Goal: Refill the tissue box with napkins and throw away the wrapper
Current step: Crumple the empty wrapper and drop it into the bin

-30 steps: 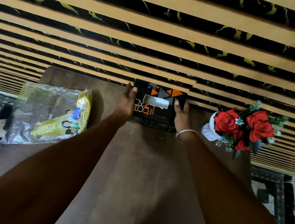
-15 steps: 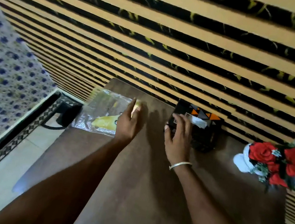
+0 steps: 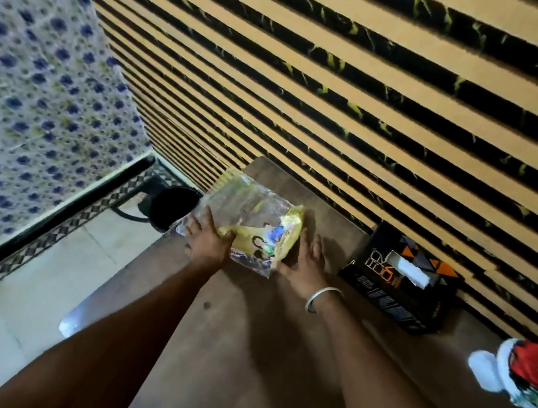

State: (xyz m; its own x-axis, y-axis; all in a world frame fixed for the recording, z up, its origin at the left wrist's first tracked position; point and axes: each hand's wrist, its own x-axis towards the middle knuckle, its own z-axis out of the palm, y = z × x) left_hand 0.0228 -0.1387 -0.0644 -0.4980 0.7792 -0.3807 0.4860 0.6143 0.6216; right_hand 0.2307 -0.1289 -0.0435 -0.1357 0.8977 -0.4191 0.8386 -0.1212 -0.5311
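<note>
Far left, beyond the bench (image 3: pixel 239 355) edge: one dark bin (image 3: pixel 173 207) on the floor, just beside the corner. Then one clear-and-yellow wrapper (image 3: pixel 251 222) lying on the bench near that corner, seemingly flat and emptied, though hard to tell through the blur. Left hand (image 3: pixel 207 240) now flat on the wrapper's near left edge, fingers spread, not yet closed around it. Right hand (image 3: pixel 304 260) at the wrapper's right side, fingers loosely spread on the bench, touching or just short of the plastic; cannot tell which. Half a second back, left hand only reaching and right hand on the box; a second back, both hands on the box. So: box let go, attention switched to the wrapper. Probably the refill done, disposal next. Further right, one black tissue box (image 3: pixel 399 277) against the striped wall, white napkin (image 3: pixel 411 274) showing through the slot. Far right, one pot of red flowers (image 3: pixel 526 378), partly cut off. Two hands, one bangle (image 3: pixel 321 297) on the right wrist.
</note>
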